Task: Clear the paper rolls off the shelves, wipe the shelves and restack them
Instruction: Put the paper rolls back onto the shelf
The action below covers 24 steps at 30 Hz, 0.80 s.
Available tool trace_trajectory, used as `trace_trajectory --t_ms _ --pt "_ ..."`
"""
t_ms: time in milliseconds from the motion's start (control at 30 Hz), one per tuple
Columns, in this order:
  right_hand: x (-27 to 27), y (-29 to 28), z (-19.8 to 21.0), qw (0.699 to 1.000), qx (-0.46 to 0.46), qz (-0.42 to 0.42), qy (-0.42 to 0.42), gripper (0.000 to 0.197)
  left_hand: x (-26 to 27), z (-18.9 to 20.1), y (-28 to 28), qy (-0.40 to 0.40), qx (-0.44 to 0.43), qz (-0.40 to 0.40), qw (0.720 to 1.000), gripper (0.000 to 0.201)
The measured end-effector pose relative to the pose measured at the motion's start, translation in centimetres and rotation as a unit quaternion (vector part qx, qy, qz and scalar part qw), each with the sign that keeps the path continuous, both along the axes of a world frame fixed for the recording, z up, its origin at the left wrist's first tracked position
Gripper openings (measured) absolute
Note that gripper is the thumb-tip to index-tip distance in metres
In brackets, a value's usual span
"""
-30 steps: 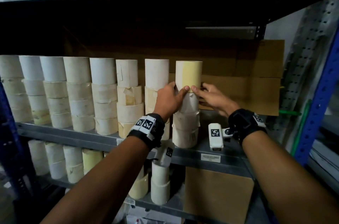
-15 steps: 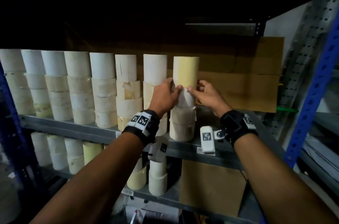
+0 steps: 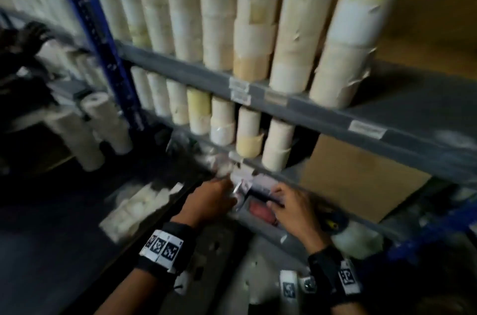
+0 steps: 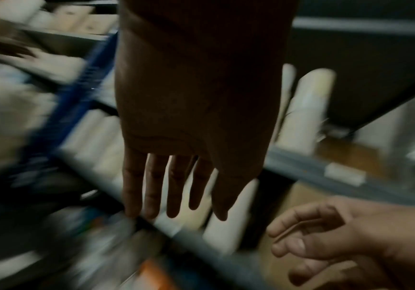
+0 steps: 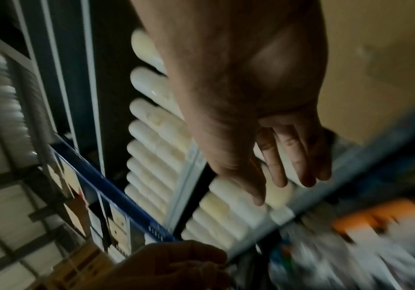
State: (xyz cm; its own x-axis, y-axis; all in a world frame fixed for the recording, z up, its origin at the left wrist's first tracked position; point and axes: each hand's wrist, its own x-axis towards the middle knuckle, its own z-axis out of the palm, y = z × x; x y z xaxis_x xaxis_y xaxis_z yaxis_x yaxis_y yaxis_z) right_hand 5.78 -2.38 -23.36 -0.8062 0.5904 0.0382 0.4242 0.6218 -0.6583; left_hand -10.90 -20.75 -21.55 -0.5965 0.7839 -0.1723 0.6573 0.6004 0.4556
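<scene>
Paper rolls [image 3: 260, 31] stand restacked in tall columns on the upper grey shelf [image 3: 387, 118], with a shorter row on the shelf directly below it — judged late in the task, though a few rolls lie left of the blue upright [image 3: 103, 38], off the shelves. Both hands reach beneath that lower shelf toward blurred clutter. The left hand [image 4: 176, 176] has straight, spread fingers and holds nothing. The right hand [image 5: 276, 157] has relaxed, nearly straight fingers, likewise empty; whether either touches the clutter cannot be told.
</scene>
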Motion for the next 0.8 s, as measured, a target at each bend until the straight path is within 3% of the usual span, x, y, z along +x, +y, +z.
trace_trajectory --t_ms 133,233,400,567,800 --pt "-1.9 -7.7 -8.1 0.988 -0.069 0.085 -0.104 0.032 1.0 -8.6 -10.2 -0.084 -0.106 0.067 0.988 0.065" --pt "-4.2 -11.6 -10.8 0.974 -0.084 0.141 -0.155 0.034 0.9 -11.6 -15.6 -0.119 -0.114 0.132 0.977 0.056" --pt "-10.9 -15.4 -12.5 0.967 -0.038 0.181 -0.177 0.033 -3.3 -13.0 -20.3 -0.118 -0.091 0.210 0.966 0.045" --pt "-19.0 -18.5 -14.4 0.960 -0.035 0.196 -0.195 0.033 -10.6 -14.8 -23.5 -0.143 -0.084 0.233 0.958 0.040" --pt "-31.1 -22.2 -15.4 0.950 -0.027 0.222 -0.217 0.037 -21.9 -15.5 -27.0 -0.160 -0.079 0.248 0.952 0.050"
